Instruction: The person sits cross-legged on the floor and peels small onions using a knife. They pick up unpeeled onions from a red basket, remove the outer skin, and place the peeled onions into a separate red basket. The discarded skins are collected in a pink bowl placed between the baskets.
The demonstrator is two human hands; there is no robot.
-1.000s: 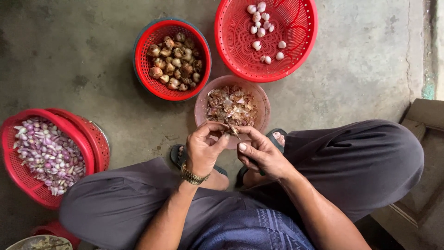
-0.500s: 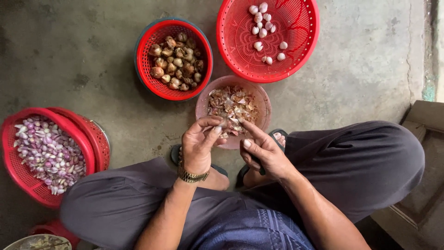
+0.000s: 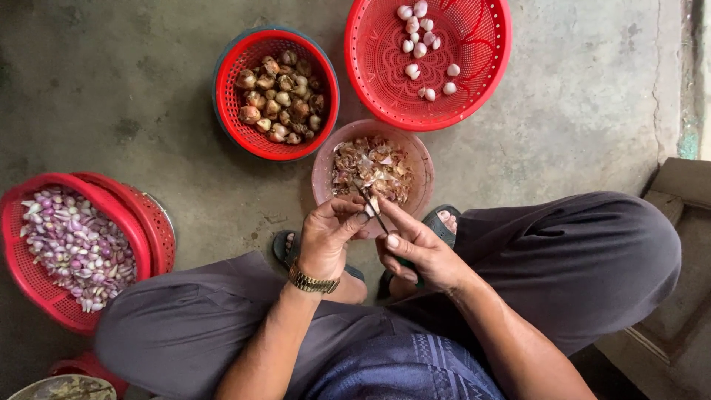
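Person squats over concrete floor, both hands working above pink bowl of peelings.

Left hand: fingers curled tight round a small shallot, mostly hidden; pinch is narrow, thumb and forefinger closed on it. Gold watch on wrist.

Right hand: closed on a small knife, handle buried in palm, blade angled to 11 o'clock, tip at the shallot, w/ forefinger running along the back of the blade.

Surroundings, from the hands:
- 12 o'clock, touching distance: pink bowl, dry skins heaped inside.
- 11 o'clock: red basket w/ brown unpeeled shallots.
- 1 o'clock: large red basket, few pale peeled bulbs, mostly bare mesh.
- 9 o'clock, well apart: red basket full of purple-white peeled cloves.
- Sandalled feet just beneath the hands.

Risks, judged:
1. Blade edge works close to left thumb; bulb is small, grip short. A slip on slick skin could nick thumb or fingertip.
2. Bulb may pop from pinch and land among peelings.
3. Peel could miss the bowl rim, since hands sit at its near edge.
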